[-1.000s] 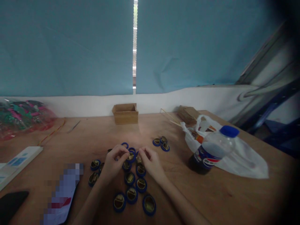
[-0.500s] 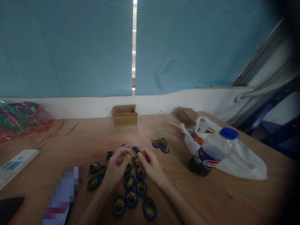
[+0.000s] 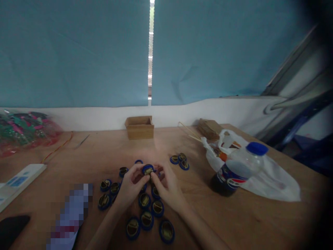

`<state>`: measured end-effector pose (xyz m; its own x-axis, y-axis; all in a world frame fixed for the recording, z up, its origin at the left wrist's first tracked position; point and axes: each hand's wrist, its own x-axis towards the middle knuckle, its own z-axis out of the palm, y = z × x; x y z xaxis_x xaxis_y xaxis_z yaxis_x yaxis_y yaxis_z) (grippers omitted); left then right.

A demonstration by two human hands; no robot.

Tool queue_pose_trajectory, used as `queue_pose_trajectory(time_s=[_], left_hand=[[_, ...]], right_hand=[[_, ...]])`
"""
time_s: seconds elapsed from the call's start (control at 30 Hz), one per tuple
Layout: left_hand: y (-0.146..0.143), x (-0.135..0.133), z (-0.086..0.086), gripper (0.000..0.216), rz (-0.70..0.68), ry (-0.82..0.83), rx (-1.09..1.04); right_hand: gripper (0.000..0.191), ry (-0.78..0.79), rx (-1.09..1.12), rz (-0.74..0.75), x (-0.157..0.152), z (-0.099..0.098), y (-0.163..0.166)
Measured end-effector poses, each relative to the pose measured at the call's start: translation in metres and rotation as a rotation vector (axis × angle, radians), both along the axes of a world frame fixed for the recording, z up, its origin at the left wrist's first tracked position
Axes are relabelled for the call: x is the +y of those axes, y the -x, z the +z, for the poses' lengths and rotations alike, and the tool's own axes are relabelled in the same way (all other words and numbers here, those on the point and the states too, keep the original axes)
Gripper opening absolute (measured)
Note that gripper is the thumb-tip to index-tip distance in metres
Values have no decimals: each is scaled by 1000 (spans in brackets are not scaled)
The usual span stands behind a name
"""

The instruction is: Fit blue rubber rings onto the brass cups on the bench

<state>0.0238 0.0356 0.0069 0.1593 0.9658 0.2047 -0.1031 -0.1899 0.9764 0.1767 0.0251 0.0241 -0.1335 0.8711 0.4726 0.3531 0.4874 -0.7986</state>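
Observation:
Between my two hands is a round pin badge (image 3: 148, 169) with a blue rim, its metal back turned toward me. The thumb and fingers of my left hand (image 3: 130, 185) grip it from the left. My right hand (image 3: 168, 185) closes on it from the right, thumb pressed on the back. Beneath and around my hands lie several similar badges, back side up, such as one pin-back badge (image 3: 144, 200) below the held one. Some are partly hidden by my hands. A small group of badges (image 3: 184, 164) lies farther right.
A small open cardboard box (image 3: 140, 132) stands by the wall. On the right are a cola bottle (image 3: 231, 177), a white plastic bag (image 3: 275, 184) and a brown packet (image 3: 209, 129). At left lie a white device (image 3: 20, 184), a blurred-out item (image 3: 70, 215) and a bag of colourful pieces (image 3: 28, 130).
My thumbs have come closer together and now press on the badge's back. The badge is tilted more toward me. The view has shifted slightly.

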Motion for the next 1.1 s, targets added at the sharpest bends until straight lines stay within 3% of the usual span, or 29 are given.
queue_pose_trajectory(time_s=[0.67, 1.1], left_hand=[[-1, -2, -2, 31, -25, 40, -43], [-4, -1, -4, 25, -23, 2, -5]], right_hand=[[11, 19, 65, -14, 3, -5, -1], [17, 267, 329, 31, 8, -14, 4]])
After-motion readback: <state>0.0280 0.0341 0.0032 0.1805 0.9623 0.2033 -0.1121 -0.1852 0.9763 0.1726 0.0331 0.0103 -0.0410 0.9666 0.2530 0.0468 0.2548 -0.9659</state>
